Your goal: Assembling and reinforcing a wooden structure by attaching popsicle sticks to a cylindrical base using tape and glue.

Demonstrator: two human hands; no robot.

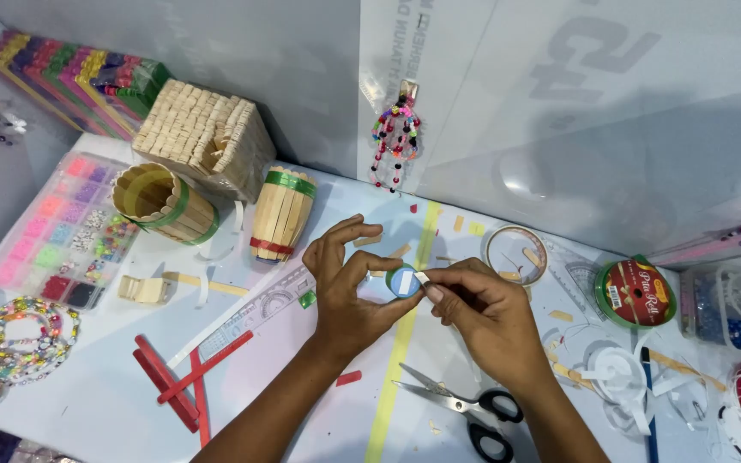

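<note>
Your left hand [346,296] holds a small round tape roll [403,282] pinched between thumb and curled fingers, over the middle of the white table [302,377]. The roll's open face looks up at you, so its axis runs roughly toward the camera.

Your right hand [482,313] comes in from the right; its thumb and forefinger are closed narrowly on the white tab of tape [422,278] at the roll's right edge. Both hands touch the roll or its tab. The left carries it, the right only nips the free end. The tab points rightward, away from the left palm.

Just below your right wrist lie scissors [465,410] with black handles, blades pointing up-left toward the hands; the right hand is the nearer one.

Containers:
- A stick cup with a green band [165,203] lies on its side to the upper left, mouth toward you; nothing shows inside.
- A second stick cup [280,214], with green and red bands, stands beside it, tilted; inside hidden.
- A bead tray [62,231] at far left holds sorted coloured beads by compartment.
- A clear round lid [515,255] up-right of the hands holds a couple of small stick offcuts.
- A clear box [726,309] at the right edge holds blue bits; cannot tell what kind.
</note>
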